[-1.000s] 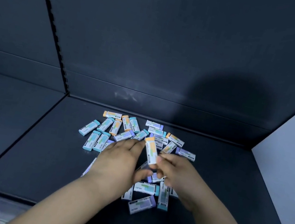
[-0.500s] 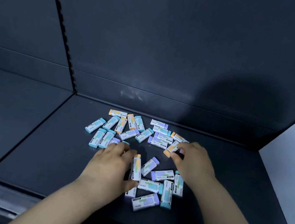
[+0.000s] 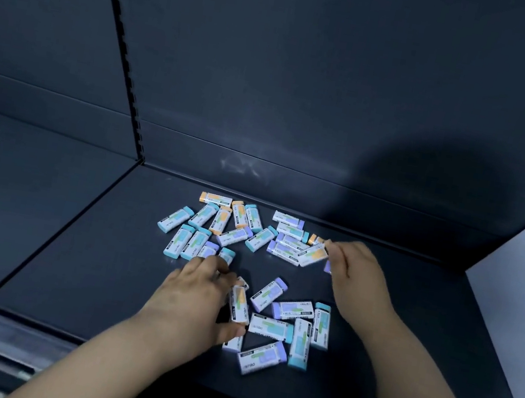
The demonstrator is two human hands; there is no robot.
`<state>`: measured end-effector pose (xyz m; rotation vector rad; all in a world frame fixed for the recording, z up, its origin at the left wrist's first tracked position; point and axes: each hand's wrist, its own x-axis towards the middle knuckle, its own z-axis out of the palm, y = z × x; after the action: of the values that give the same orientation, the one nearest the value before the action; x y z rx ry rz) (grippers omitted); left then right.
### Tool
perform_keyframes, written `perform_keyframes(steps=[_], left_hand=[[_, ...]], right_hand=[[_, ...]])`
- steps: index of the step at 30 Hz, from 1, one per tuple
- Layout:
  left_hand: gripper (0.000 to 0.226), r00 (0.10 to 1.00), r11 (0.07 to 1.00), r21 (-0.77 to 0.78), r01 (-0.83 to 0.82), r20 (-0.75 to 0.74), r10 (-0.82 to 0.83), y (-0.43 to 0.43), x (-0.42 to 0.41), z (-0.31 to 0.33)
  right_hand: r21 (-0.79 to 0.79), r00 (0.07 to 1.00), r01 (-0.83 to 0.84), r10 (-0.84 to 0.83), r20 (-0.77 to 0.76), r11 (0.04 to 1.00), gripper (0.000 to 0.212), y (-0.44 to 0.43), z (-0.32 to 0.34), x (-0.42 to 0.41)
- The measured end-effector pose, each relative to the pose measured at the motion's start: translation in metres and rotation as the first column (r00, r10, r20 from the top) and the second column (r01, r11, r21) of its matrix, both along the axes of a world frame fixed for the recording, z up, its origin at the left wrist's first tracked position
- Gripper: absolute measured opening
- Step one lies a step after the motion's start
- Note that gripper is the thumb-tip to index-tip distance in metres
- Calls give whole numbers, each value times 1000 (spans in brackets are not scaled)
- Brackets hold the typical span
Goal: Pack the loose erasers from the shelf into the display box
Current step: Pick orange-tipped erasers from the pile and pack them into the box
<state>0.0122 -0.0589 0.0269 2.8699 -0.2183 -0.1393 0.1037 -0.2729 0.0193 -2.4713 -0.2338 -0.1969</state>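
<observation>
Several loose erasers with white sleeves and blue, purple or orange ends lie scattered on the dark shelf (image 3: 77, 258). One cluster (image 3: 214, 229) sits near the back, another (image 3: 291, 328) lies closer to me. My left hand (image 3: 199, 299) holds an orange-marked eraser (image 3: 239, 304) between fingers and thumb, just above the near cluster. My right hand (image 3: 354, 276) reaches to the back cluster and pinches an orange-ended eraser (image 3: 314, 254) at its right end. A white surface at the right edge (image 3: 524, 287) may be the display box; its inside is out of view.
The shelf's dark back panel (image 3: 308, 85) rises behind the erasers, with a slotted upright (image 3: 126, 71) at the left. A neighbouring shelf section (image 3: 12, 191) lies left of a divider seam. The shelf's front lip (image 3: 21, 346) runs below my arms.
My right hand left the eraser it shared with my left and reached back to the rear cluster, where it now pinches an orange-ended eraser. My left hand lowered, keeping its eraser.
</observation>
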Motion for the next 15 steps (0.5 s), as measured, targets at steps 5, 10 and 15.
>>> perform_keyframes(steps=[5,10,15], left_hand=[[70,1000,1000,-7,18,0,-18,-1,2,1],[70,999,999,-3,33,2,-33,1,2,1],[70,999,999,-11,38,5,-38,1,2,0]], right_hand=[[447,948,-88,212,-237,890,20,2,13,-13],[490,884,-146,336,-325,859,20,1,14,-20],[476,866,-133,335,-371,869,18,5,16,-25]])
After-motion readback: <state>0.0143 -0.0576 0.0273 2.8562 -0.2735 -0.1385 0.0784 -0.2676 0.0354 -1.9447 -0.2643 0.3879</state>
